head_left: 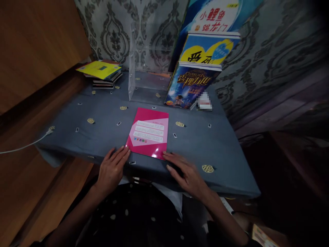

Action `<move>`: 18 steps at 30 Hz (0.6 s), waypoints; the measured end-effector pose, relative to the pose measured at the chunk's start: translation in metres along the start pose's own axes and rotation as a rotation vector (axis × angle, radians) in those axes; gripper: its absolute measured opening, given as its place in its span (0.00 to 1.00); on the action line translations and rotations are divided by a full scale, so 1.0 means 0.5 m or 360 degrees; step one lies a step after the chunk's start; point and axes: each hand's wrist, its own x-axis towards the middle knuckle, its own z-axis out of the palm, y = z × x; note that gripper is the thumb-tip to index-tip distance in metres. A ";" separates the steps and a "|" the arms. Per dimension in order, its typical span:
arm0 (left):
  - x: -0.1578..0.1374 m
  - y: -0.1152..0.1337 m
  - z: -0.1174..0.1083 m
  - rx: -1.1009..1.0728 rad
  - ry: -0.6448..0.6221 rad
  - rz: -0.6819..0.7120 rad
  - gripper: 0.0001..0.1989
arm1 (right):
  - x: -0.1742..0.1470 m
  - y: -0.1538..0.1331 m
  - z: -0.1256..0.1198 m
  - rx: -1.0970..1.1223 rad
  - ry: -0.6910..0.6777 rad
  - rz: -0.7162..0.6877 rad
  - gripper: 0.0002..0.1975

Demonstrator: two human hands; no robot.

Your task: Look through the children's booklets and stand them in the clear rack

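A thin bright pink book (150, 149) lies flat on the cloth-covered table, with a pale panel of small printed text that reads upside down from here. At its near left corner rests my left hand (113, 169), fingers stretched out and tips touching the edge. My right hand (186, 174) reaches the near right corner with extended fingers, the thumb held apart. Neither hand grips the book. Beyond it stands a clear acrylic rack (131, 68), and a dark blue book (191, 84) stands upright in its right part.
Behind the dark blue book rise a blue and yellow book (209, 48) and a taller teal one (216, 15). A stack of books with a yellow cover (100, 69) sits back left. A white cable (25, 148) crosses the table's left edge. Patterned curtain (110, 34) hangs behind.
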 end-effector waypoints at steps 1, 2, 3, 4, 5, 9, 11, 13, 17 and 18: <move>-0.001 -0.003 0.001 -0.0003 0.0015 0.0007 0.33 | 0.008 -0.005 -0.002 -0.0043 -0.0018 -0.0037 0.19; -0.001 -0.004 0.002 -0.0009 0.0033 0.0014 0.33 | 0.018 -0.011 -0.004 -0.0082 -0.0049 -0.0067 0.18; 0.000 -0.005 0.005 -0.0019 0.0056 0.0020 0.33 | 0.030 -0.020 -0.005 -0.0112 -0.0094 -0.0090 0.18; 0.000 -0.004 0.007 -0.0028 0.0077 0.0019 0.33 | 0.044 -0.030 -0.003 -0.0133 -0.0155 -0.0107 0.18; 0.000 -0.004 0.010 -0.0035 0.0099 0.0015 0.33 | 0.060 -0.041 0.000 -0.0139 -0.0230 -0.0121 0.18; -0.002 -0.002 0.022 -0.0045 0.0197 0.0027 0.32 | 0.129 -0.086 0.037 -0.0115 -0.0584 -0.0221 0.23; -0.004 -0.004 0.027 -0.0038 0.0254 0.0029 0.31 | 0.160 -0.097 0.057 -0.0099 -0.0733 -0.0270 0.26; -0.004 -0.008 0.028 -0.0027 0.0291 0.0012 0.29 | 0.183 -0.099 0.069 -0.0068 -0.0839 -0.0298 0.29; -0.003 -0.016 0.027 -0.0045 0.0309 0.0003 0.28 | 0.213 -0.084 0.071 0.0023 -0.0861 -0.0318 0.29; -0.003 -0.018 0.028 -0.0054 0.0316 0.0003 0.28 | 0.219 -0.078 0.072 0.0024 -0.0853 -0.0328 0.29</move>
